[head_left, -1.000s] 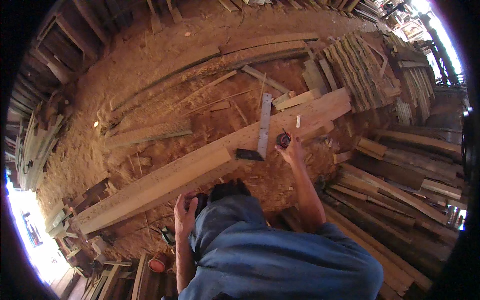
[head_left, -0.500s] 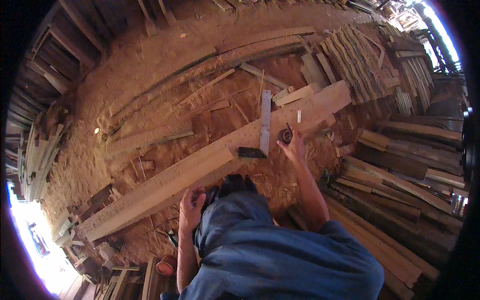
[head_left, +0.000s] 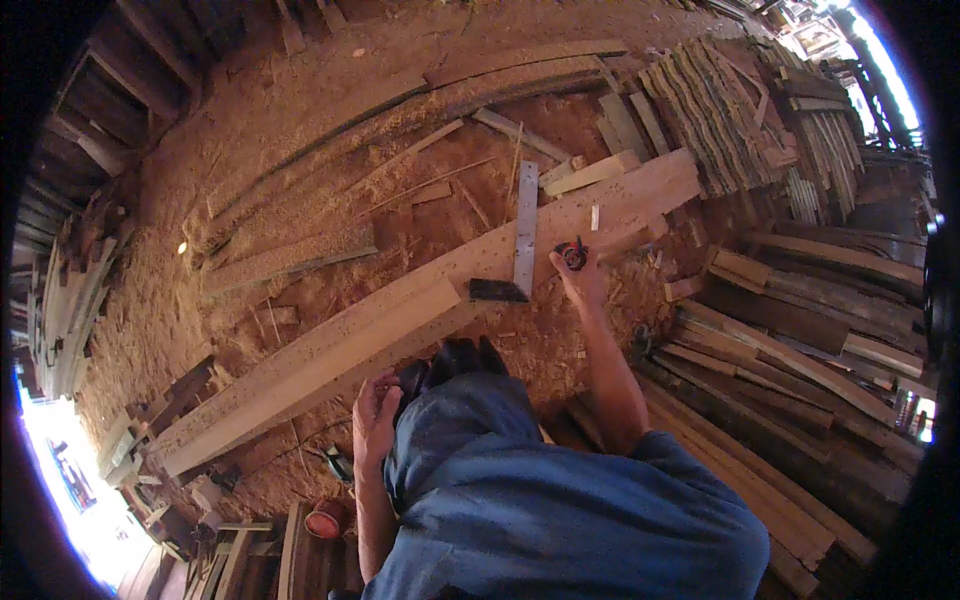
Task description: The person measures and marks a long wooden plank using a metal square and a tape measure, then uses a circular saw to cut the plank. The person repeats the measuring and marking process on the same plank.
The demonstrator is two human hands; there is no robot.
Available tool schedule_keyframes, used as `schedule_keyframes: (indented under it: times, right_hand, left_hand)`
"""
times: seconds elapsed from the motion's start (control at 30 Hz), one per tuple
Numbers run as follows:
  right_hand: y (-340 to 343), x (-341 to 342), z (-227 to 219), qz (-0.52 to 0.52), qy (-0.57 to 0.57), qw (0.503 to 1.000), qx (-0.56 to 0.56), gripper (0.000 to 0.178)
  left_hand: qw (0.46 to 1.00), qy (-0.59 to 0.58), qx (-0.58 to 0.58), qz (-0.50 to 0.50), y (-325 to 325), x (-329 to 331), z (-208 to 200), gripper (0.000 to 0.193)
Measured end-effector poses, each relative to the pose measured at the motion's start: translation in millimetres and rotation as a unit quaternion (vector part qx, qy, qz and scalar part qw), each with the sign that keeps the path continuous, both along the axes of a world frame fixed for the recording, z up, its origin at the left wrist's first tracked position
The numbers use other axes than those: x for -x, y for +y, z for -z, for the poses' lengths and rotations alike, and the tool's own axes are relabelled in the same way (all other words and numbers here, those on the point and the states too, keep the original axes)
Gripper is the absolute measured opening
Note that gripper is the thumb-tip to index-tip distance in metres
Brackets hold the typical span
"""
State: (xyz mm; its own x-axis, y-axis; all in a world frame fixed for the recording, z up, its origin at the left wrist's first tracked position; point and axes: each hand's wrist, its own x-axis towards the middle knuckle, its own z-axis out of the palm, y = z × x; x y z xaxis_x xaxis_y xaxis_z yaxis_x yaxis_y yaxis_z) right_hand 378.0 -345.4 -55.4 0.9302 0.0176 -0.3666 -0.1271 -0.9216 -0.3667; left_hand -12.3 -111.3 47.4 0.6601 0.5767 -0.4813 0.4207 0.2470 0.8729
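My right hand [head_left: 582, 280] is closed around a small round black-and-red tape measure [head_left: 572, 256], close to the near edge of a long wooden beam [head_left: 330, 365]. Across the beam lies a try square, its pale metal blade [head_left: 525, 225] pointing away from me and its dark stock [head_left: 496, 290] against the near side. A small white strip [head_left: 595, 217] shows on the beam just beyond the tape measure. Beside my knee, my left hand [head_left: 374, 418] hangs with fingers loosely bent and apart, and nothing shows in it.
Short wood blocks [head_left: 592, 174] lie against the beam's far side. Stacked boards [head_left: 790, 370] crowd the right, with wavy-edged planks [head_left: 715, 120] farther back. Sawdust and offcuts cover the ground [head_left: 300, 180]. A reddish round container [head_left: 326, 519] stands at the lower left.
My right hand has shifted slightly left and away from me with the tape measure. The left hand has moved slightly left, its fingers a little more spread. The whole view has shifted a little.
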Motion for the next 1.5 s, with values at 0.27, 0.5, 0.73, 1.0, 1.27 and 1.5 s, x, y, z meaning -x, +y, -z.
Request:
schedule_keyframes:
  times: [0.27,0.5,0.73,1.0,1.27,1.5]
  right_hand:
    - [2.9,27.3,29.8,-0.079,0.002,0.997,-0.003,0.088]
    - [15.4,79.1,119.3,0.054,-0.076,0.89,-0.447,0.035]
    - [22.1,73.9,-21.5,0.198,0.256,0.766,-0.556,0.023]
    - [80.1,175.0,-138.4,0.005,0.176,0.773,-0.61,0.024]
    - [67.2,176.5,-125.4,0.0,0.22,0.742,-0.633,0.026]
    - [85.2,139.7,-63.1,0.024,0.027,0.88,-0.474,0.035]
  left_hand:
    - [1.0,0.005,-0.02,-0.007,3.4,-1.3,-8.5,0.035]
    - [0.999,0.037,-0.028,0.011,3.9,-8.5,-18.7,0.037]
    - [0.958,0.034,-0.259,0.117,-11.4,-53.4,-68.5,0.059]
    - [0.802,-0.057,-0.54,0.249,-28.2,-115.8,-92.6,0.075]
    - [0.908,-0.118,-0.393,0.082,-6.0,-47.0,-60.3,0.052]
    - [0.944,-0.118,0.11,-0.287,0.8,28.8,-30.2,0.025]
